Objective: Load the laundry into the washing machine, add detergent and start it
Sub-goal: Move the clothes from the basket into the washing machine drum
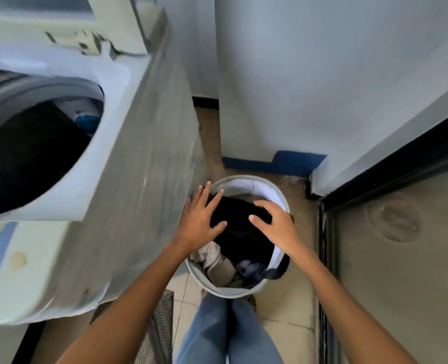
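Observation:
A round grey laundry basket (259,181) with a white lining stands on the floor beside the washing machine (128,179). A black garment (241,232) lies on top of the pile in it, with beige and blue clothes (217,261) below. My left hand (200,220) hovers over the basket's left rim, fingers spread, touching the black garment's edge. Over the right side, my right hand (275,222) reaches down with curled, parted fingers, holding nothing. The machine's top opening (31,151) is uncovered, and dark cloth lies inside the drum.
A white wall with a blue base strip (272,162) rises just behind the basket. A dark-framed glass door (391,245) runs along the right. A grey mat (160,327) lies on the tiled floor by my legs (225,332) in blue jeans.

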Demonstrator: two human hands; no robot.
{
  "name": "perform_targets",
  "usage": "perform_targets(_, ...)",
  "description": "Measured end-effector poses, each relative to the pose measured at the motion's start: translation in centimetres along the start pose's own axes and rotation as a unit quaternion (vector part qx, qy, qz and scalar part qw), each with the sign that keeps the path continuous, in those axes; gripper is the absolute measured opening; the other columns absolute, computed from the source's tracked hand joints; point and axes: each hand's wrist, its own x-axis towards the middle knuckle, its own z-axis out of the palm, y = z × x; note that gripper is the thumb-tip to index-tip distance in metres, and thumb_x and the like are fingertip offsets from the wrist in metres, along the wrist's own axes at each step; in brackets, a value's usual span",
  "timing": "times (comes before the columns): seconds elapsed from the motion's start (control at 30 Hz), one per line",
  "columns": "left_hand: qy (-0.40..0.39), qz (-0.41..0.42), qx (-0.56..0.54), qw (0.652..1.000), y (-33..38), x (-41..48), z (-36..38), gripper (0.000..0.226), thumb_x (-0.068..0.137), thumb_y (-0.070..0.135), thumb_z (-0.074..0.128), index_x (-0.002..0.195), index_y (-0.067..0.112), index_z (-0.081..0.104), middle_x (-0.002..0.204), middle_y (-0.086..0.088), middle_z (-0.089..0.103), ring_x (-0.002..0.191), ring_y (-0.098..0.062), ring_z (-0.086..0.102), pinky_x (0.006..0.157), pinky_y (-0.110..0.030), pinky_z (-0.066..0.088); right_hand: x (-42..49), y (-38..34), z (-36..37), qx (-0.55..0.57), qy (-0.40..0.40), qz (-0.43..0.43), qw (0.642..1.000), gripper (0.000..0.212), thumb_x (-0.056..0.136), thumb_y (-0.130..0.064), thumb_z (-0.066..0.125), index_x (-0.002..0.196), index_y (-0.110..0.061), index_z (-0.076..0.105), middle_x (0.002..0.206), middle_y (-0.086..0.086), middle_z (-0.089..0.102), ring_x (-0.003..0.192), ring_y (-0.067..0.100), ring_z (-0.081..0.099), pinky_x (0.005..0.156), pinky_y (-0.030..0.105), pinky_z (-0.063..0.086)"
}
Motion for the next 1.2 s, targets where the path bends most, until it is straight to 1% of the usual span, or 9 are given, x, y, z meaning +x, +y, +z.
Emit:
perform_targets(0.2, -0.055, -0.007, -0.008, 0.998, -3.9, 3.0, 9.3, 0.080, 0.087, 0.043, 0.058, 0.149, 0.026, 0.010, 0.158, -0.009, -0.003, 0.145, -0.026, -0.004, 0.115, -0.050, 0.014, 2.3, 8.8, 5.4, 0.039, -0.015, 0.113, 0.993, 0.051, 0.089, -0.031, 0.059, 0.135, -0.019, 0.043, 0.142, 0.002, 0.043, 0.132, 0.019, 0.038, 0.104, 0.029, 0.032)
perform_targets(0.3, -0.083, -0.019, 0.013, 0.996, -5.8, 4.1, 13.0, 0.085, 0.085, 0.047, 0.058, 0.149, 0.030, 0.004, 0.157, -0.006, -0.009, 0.144, -0.025, -0.009, 0.114, -0.053, 0.014, 3.8, 12.1, 8.2, 0.036, -0.021, 0.120, 0.992, 0.058, 0.088, -0.033, 0.060, 0.139, -0.022, 0.037, 0.146, 0.003, 0.036, 0.135, 0.016, 0.031, 0.105, 0.027, 0.028)
perform_targets(0.57, -0.100, -0.062, 0.044, 0.992, -8.2, 8.0, 20.1, 0.122, 0.063, 0.065, 0.068, 0.142, 0.039, -0.022, 0.151, -0.005, -0.031, 0.139, -0.037, -0.022, 0.107, -0.065, 0.010, 8.1, 19.4, 13.4, -0.017, 0.001, 0.148, 0.989, 0.088, 0.073, -0.044, 0.073, 0.145, -0.034, 0.022, 0.156, 0.011, 0.003, 0.143, 0.032, 0.006, 0.112, 0.046, 0.019)
perform_targets(0.7, -0.108, -0.057, 0.056, 0.991, -8.8, 9.8, 21.8, 0.125, 0.064, 0.053, 0.074, 0.135, 0.045, -0.029, 0.148, -0.004, -0.036, 0.139, -0.040, -0.018, 0.105, -0.067, 0.016, 9.6, 21.7, 14.3, 0.000, -0.019, 0.187, 0.982, 0.116, 0.060, -0.045, 0.082, 0.145, -0.041, 0.004, 0.155, 0.009, -0.016, 0.143, 0.034, -0.004, 0.112, 0.051, 0.016)
perform_targets(0.8, -0.126, -0.055, 0.018, 0.990, -9.3, 11.2, 22.9, 0.116, 0.068, 0.041, 0.077, 0.143, 0.045, -0.012, 0.150, -0.002, -0.033, 0.140, -0.043, -0.009, 0.102, -0.068, 0.022, 10.7, 22.8, 15.1, 0.076, 0.000, 0.231, 0.970, 0.129, 0.052, -0.036, 0.088, 0.145, -0.042, -0.002, 0.153, 0.011, -0.021, 0.143, 0.031, 0.001, 0.113, 0.045, 0.017)
perform_targets(0.87, -0.124, -0.048, -0.019, 0.991, -9.9, 11.9, 23.9, 0.099, 0.071, 0.028, 0.077, 0.146, 0.038, 0.014, 0.155, -0.005, -0.019, 0.138, -0.048, -0.001, 0.102, -0.069, 0.025, 11.5, 23.8, 15.7, 0.092, 0.003, 0.250, 0.964, 0.121, 0.054, -0.032, 0.088, 0.145, -0.038, 0.008, 0.153, 0.014, -0.017, 0.143, 0.032, 0.006, 0.113, 0.041, 0.019)
perform_targets(0.93, -0.086, -0.019, -0.049, 0.995, -10.3, 12.2, 24.6, 0.080, 0.071, 0.018, 0.077, 0.137, 0.032, 0.034, 0.156, -0.012, 0.009, 0.133, -0.053, 0.013, 0.099, -0.069, 0.029, 12.1, 24.3, 16.4, 0.101, 0.002, 0.261, 0.960, 0.101, 0.061, -0.022, 0.086, 0.143, -0.028, 0.027, 0.153, 0.017, -0.005, 0.140, 0.033, 0.017, 0.112, 0.036, 0.023)
perform_targets(1.03, -0.011, 0.016, -0.097, 0.995, -10.4, 11.9, 25.3, 0.061, 0.065, 0.000, 0.076, 0.117, 0.021, 0.049, 0.136, -0.017, 0.046, 0.118, -0.051, 0.040, 0.088, -0.060, 0.045, 12.3, 23.8, 17.0, 0.096, 0.057, 0.251, 0.962, 0.064, 0.067, -0.009, 0.079, 0.125, -0.014, 0.054, 0.146, 0.018, 0.021, 0.127, 0.035, 0.040, 0.105, 0.032, 0.034)
perform_targets(1.2, 0.063, 0.027, -0.173, 0.983, -8.5, 10.5, 23.7, 0.045, 0.060, -0.018, 0.069, 0.100, 0.003, 0.066, 0.119, -0.012, 0.060, 0.110, -0.034, 0.056, 0.092, -0.035, 0.049, 10.6, 21.8, 16.2, 0.098, 0.106, 0.208, 0.967, 0.041, 0.072, -0.001, 0.071, 0.112, -0.007, 0.064, 0.131, 0.014, 0.047, 0.119, 0.030, 0.049, 0.100, 0.034, 0.042)
